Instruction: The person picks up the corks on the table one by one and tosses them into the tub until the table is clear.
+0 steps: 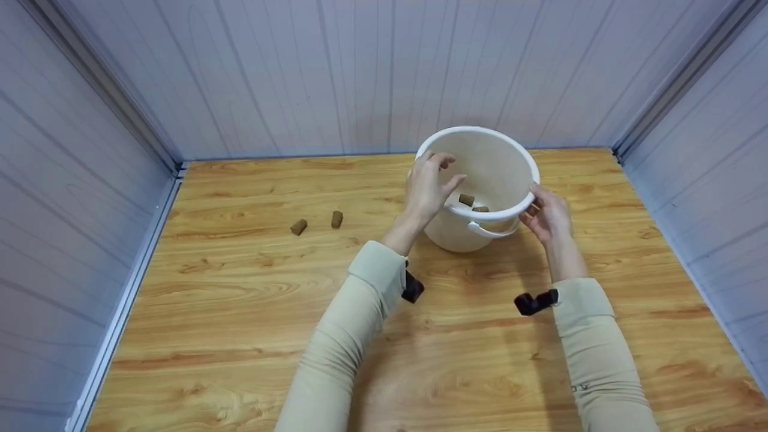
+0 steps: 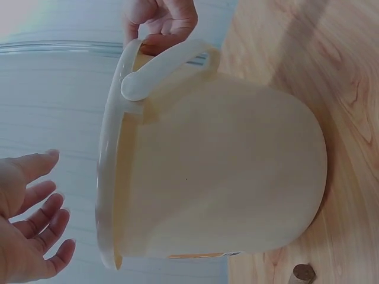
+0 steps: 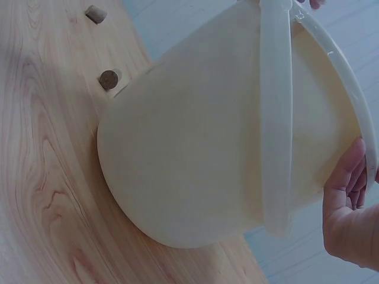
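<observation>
A white bucket (image 1: pixel 459 234) stands on the wooden table, its handle (image 1: pixel 498 231) hanging down at the near side. My right hand (image 1: pixel 549 216) grips the bucket's rim on the right, thumb on top and fingers below; the right wrist view also shows this hand (image 3: pixel 349 219) at the rim. Over the bucket's left rim hovers my left hand (image 1: pixel 427 186), fingers apart and nothing between them; in the left wrist view this hand (image 2: pixel 29 219) is clear of the rim. Inside the bucket lie brown cork-like cylinders (image 1: pixel 466 199), partly hidden by the near rim.
Two more short brown cylinders lie on the table left of the bucket, one (image 1: pixel 299 227) farther left and one (image 1: pixel 337 219) nearer to it. Pale panel walls (image 1: pixel 360 78) enclose the table at the back and both sides.
</observation>
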Available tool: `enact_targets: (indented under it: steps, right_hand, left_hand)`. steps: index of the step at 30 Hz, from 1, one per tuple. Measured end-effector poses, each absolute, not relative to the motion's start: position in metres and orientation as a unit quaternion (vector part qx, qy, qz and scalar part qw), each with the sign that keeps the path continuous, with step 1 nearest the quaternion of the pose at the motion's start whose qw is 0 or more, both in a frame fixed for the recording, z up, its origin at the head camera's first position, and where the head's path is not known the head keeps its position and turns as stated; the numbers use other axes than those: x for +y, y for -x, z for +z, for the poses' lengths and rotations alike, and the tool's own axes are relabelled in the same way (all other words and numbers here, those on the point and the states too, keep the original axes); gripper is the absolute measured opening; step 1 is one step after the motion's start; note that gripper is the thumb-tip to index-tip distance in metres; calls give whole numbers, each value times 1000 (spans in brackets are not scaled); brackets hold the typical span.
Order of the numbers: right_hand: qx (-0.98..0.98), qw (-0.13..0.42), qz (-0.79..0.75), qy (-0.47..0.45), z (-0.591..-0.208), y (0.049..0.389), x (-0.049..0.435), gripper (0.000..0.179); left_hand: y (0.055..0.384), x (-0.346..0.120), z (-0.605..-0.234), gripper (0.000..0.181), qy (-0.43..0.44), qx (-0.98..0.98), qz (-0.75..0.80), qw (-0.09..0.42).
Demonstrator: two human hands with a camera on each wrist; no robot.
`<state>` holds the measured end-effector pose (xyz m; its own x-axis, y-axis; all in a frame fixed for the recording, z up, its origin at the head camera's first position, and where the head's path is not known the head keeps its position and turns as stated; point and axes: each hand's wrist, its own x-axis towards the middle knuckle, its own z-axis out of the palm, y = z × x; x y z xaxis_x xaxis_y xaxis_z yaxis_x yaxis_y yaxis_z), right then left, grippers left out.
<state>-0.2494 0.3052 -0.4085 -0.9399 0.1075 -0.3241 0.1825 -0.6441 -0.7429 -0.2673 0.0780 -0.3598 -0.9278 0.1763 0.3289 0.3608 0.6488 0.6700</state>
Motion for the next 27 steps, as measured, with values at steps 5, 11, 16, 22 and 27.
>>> enact_targets:
  steps: [5,11,16,22,27]
  right_hand:
    - [417,17,-892,-177,-410,250,306,10]
    - [417,10,-894,-162,-411,248,305,10]
    - [421,9,-892,-163,-411,248,305,10]
    - [428,7,-888,-169,-411,249,305,10]
    - [426,4,-889,-167,-411,249,305,10]
  left_hand:
    - [264,75,-358,35,155,-891,-407,128]
    - [261,71,-357,36,166,-878,-428,138]
    - [257,67,-358,36,172,-870,-439,146]
    - [253,59,-357,36,179,-853,-464,155]
    - [249,52,-357,36,180,-839,-487,162]
